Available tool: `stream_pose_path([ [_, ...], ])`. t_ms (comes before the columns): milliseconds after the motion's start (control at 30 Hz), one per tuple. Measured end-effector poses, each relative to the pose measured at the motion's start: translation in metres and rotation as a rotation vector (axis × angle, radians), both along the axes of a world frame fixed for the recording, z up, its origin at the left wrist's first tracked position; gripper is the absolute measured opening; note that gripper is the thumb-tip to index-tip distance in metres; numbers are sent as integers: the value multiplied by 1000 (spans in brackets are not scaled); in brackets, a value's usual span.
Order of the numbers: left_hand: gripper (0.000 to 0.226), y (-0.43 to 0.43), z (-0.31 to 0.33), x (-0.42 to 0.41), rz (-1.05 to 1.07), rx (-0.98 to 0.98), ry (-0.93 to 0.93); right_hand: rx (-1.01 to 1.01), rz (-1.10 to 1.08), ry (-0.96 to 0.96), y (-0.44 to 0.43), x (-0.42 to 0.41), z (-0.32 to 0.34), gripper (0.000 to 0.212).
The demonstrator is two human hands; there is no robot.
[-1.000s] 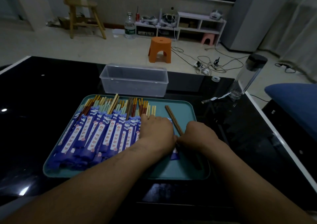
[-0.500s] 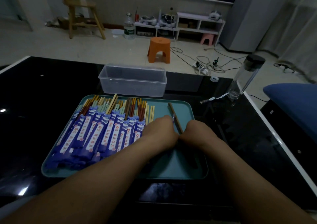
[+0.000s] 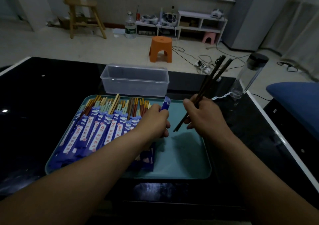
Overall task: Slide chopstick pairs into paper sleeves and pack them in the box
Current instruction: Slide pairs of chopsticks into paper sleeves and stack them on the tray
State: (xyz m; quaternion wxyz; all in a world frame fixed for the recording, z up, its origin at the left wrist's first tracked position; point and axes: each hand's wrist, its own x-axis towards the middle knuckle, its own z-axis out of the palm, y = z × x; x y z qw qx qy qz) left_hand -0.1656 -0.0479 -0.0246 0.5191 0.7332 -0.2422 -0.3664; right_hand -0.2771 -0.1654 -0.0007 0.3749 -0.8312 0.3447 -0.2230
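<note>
We should bring the tips of the dark chopsticks (image 3: 206, 93), clamped in the right hand (image 3: 203, 117), to the sleeve (image 3: 164, 104) mouth; the left hand (image 3: 155, 121) has closed on it above the tray (image 3: 181, 155). A second ago both hands lay low on the tray.

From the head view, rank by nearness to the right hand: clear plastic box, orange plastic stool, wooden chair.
1. Clear plastic box, on the table beyond the tray, ahead-left of the right hand.
2. Orange plastic stool, on the floor behind it.
3. Wooden chair, far back left.
</note>
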Motion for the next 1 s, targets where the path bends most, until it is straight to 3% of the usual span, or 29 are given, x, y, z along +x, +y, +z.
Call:
stream_pose_path([
  [167,37,4,-2,0,-54,-16,57,-43,29,132,-4,0,-16,34],
  [300,58,7,-4,3,-73,-95,277,-44,30,87,-5,0,-12,37],
  [433,59,11,-2,4,-106,-158,467,-18,60,176,-7,-4,-16,39],
  [633,47,24,6,5,-255,-191,618,214,-25,-223,-22,-15,16,44],
  [767,48,28,3,5,-354,-191,648,486,-66,-471,-27,-20,25,43],
  [867,42,29,0,3,-430,-186,627,569,-56,-503,-27,-19,25,43],
  [1000,18,27,-1,-1,-450,-192,449,597,-89,-522,-28,-18,22,43],
])
